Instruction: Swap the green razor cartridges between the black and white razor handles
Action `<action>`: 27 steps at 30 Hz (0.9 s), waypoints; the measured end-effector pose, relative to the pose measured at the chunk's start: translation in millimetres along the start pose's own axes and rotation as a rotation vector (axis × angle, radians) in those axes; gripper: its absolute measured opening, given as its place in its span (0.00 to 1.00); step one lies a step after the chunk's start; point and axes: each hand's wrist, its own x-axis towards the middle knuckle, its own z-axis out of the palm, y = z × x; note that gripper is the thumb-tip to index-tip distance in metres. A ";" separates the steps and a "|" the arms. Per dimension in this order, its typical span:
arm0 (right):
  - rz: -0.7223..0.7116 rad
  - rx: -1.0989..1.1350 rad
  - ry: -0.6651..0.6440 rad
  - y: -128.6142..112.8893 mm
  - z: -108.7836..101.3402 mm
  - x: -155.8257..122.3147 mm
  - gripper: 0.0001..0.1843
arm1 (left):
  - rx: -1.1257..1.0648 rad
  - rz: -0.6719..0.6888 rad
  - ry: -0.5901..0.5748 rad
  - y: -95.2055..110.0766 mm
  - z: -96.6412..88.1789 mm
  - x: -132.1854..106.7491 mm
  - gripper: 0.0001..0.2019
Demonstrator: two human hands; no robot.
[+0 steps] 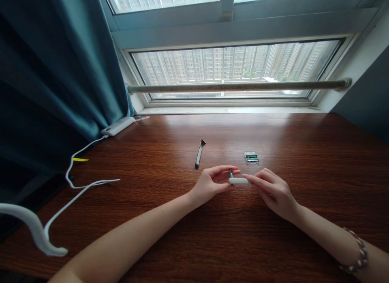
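Observation:
My left hand [212, 181] and my right hand [270, 189] meet over the wooden table [304, 218]. Between them lies a small white oblong piece [239, 180] with a green and black part standing up at its left end. The left thumb and fingers pinch that end, and the right fingertips press on the white piece's right end. A dark razor handle [199, 153] lies on the table just beyond the left hand. A clear pack of razor cartridges [251, 157] with green strips lies beyond the right hand.
A white power bank [118, 126] sits at the table's back left by a teal curtain [54, 84]. Its white cable [75, 189] loops along the left side to the front edge. A window with a metal rail [237, 87] spans the back. A bracelet [358, 250] is on my right wrist.

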 end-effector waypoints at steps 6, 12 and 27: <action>0.061 -0.036 0.077 1.0 1.3 -1.3 0.22 | 0.005 -0.074 -0.105 0.8 0.8 -3.1 0.27; 0.048 -0.111 0.087 2.9 2.6 -2.4 0.22 | -0.024 -0.113 -0.119 3.8 1.4 -2.2 0.29; 0.044 -0.066 0.051 3.3 3.2 -2.0 0.21 | -0.104 -0.177 -0.111 3.1 1.0 -1.6 0.22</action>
